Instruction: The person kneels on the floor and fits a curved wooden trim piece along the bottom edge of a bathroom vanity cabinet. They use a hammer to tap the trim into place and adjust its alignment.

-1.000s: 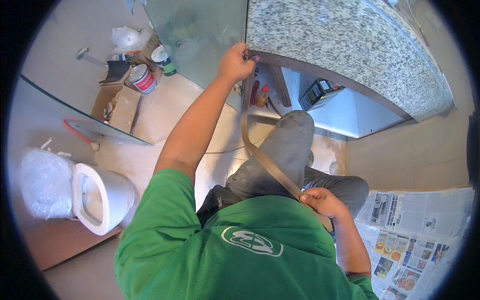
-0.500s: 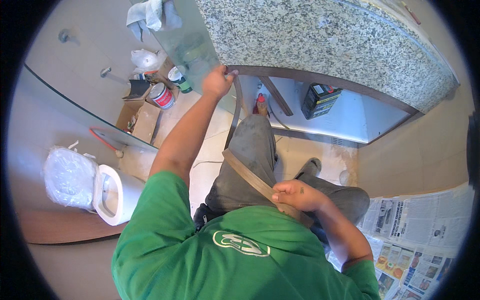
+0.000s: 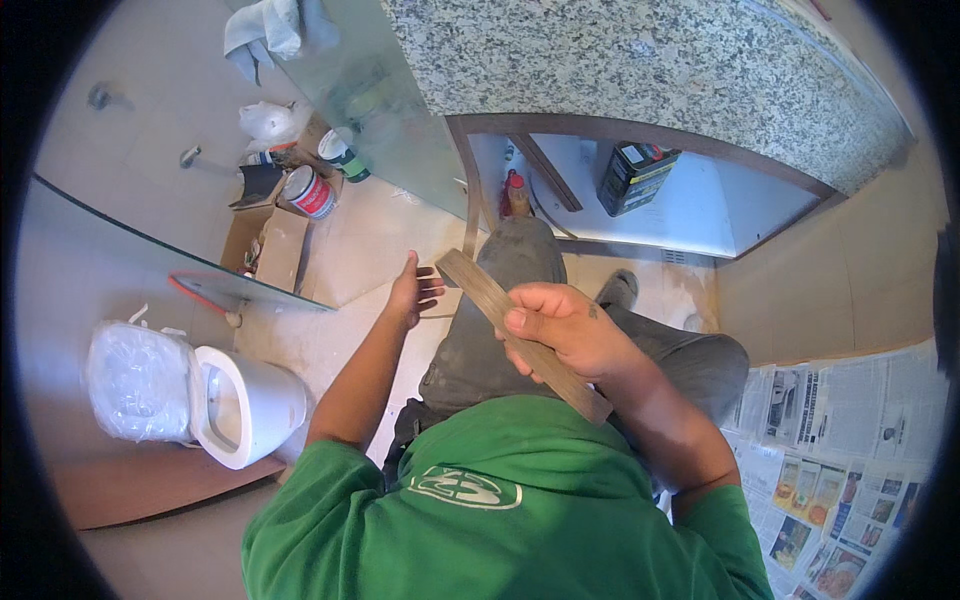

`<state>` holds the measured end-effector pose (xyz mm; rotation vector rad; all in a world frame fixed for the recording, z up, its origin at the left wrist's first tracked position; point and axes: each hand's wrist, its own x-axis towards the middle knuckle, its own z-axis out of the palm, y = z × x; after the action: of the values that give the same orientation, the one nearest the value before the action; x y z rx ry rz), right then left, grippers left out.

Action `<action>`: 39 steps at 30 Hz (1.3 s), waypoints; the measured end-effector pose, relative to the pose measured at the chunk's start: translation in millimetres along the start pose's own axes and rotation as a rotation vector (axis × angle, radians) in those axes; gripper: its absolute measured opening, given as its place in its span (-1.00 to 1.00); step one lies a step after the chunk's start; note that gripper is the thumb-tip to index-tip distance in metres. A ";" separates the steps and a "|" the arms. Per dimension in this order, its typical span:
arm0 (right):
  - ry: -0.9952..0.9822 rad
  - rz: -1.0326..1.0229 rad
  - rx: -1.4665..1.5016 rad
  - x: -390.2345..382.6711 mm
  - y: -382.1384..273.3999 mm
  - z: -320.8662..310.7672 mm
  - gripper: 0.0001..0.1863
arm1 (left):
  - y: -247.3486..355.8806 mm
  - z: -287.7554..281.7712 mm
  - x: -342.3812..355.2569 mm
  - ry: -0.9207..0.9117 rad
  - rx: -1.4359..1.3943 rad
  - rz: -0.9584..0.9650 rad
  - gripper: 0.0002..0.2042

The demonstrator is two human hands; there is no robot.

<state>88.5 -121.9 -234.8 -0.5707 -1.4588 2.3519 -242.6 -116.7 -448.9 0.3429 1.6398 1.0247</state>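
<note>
My right hand [image 3: 555, 330] grips a short, flat wood-grain strip [image 3: 468, 277] held diagonally over my grey-trousered thighs. My left hand [image 3: 413, 290] is open, fingers spread, a little left of the strip's far end and holding nothing. Beyond the strip, a long narrow band [image 3: 472, 230] hangs from the left end of the open cabinet's brown edge [image 3: 458, 135], under the speckled stone countertop [image 3: 640, 60]. Inside the cabinet are a loose brown slat [image 3: 545, 172], a dark rectangular can [image 3: 632, 180] and a red-capped bottle [image 3: 518, 195].
A glass panel [image 3: 370, 80] with a grey cloth [image 3: 270, 35] stands left of the cabinet. Cardboard boxes [image 3: 280, 250], a paint can [image 3: 308, 192] and a green-white bucket [image 3: 345, 155] sit back left. A toilet [image 3: 250, 405] with plastic wrapping is at left, taped newspapers [image 3: 830, 450] at right.
My left hand has let go at the cabinet's corner and moved back toward me, opening. My right hand has raised the strip, whose free end shows apart from the hanging band.
</note>
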 end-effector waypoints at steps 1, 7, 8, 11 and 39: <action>-0.027 -0.014 0.007 -0.8 -6.0 2.5 -0.71 | 0.3 5.1 -4.2 -0.034 -0.052 -0.001 -0.19; -0.122 -0.053 0.091 -39.3 -38.7 -10.3 -0.69 | 29.6 36.6 -4.7 -0.118 -0.074 -0.054 -0.37; -0.130 -0.056 0.101 -46.6 -43.2 -15.4 -0.68 | 34.3 36.8 -0.3 -0.079 -0.035 -0.078 -0.41; -0.114 -0.075 0.115 -66.1 -58.4 -27.1 -0.65 | 39.3 17.1 21.2 -0.096 -0.019 -0.050 -0.53; 0.202 0.616 -0.149 -167.3 65.6 -73.6 -0.80 | 120.2 120.0 72.5 0.408 0.358 1.193 -0.48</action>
<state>266.5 -170.3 -295.4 -1.4276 -1.5269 2.5144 -193.4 55.6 -404.7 1.5604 1.9798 1.7244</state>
